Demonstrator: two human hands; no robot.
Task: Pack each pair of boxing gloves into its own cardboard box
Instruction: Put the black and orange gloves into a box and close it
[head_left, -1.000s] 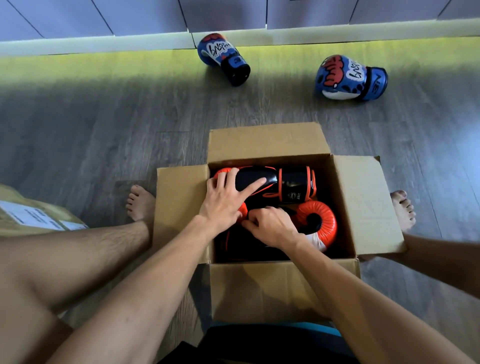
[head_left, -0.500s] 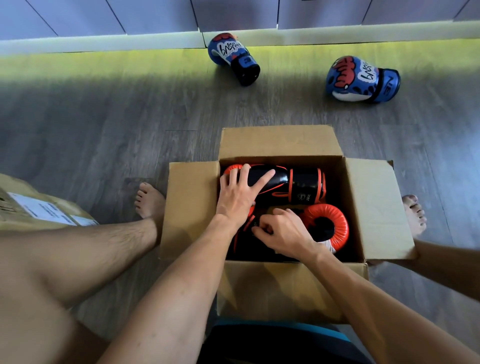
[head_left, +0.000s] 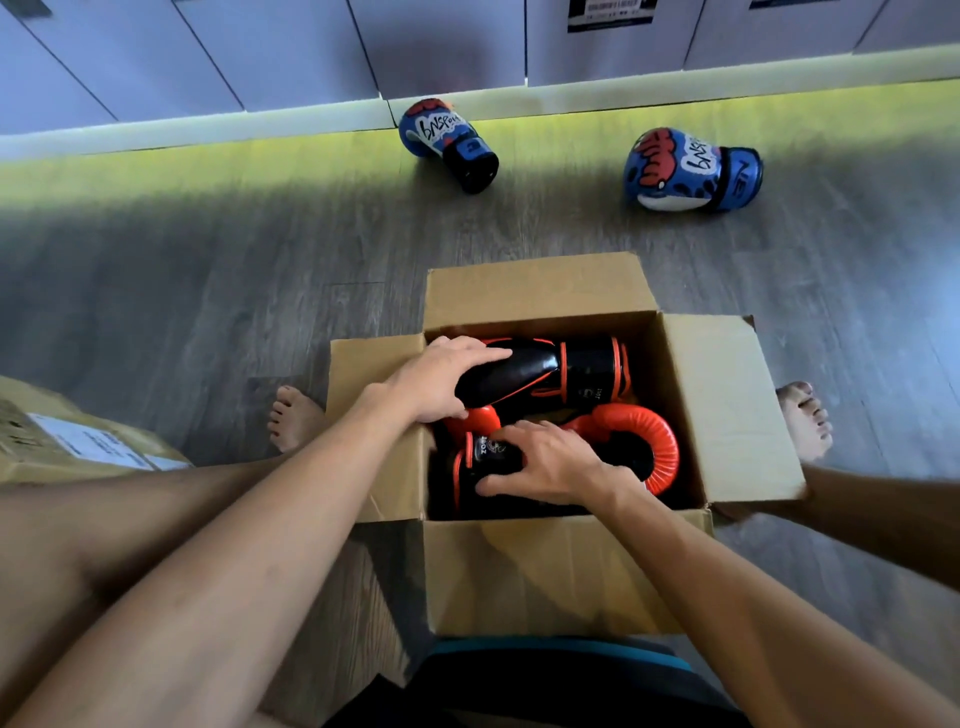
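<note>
Head view: the far glove (head_left: 571, 371) and near glove (head_left: 660, 441) lie side by side inside the open cardboard box (head_left: 727, 410). Our left grip (head_left: 441, 379) curls round the far glove and our right grip (head_left: 550, 462) clamps the near one, likely seating both so the flaps close. We see the left blue glove (head_left: 447, 140) and right blue glove (head_left: 685, 169) unpacked on the floor (head_left: 208, 291) beyond

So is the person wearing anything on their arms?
No. The left arm and right arm are bare, with no sleeves. The left grip and right grip are bare too: no mitts, rings or watch show.
</note>
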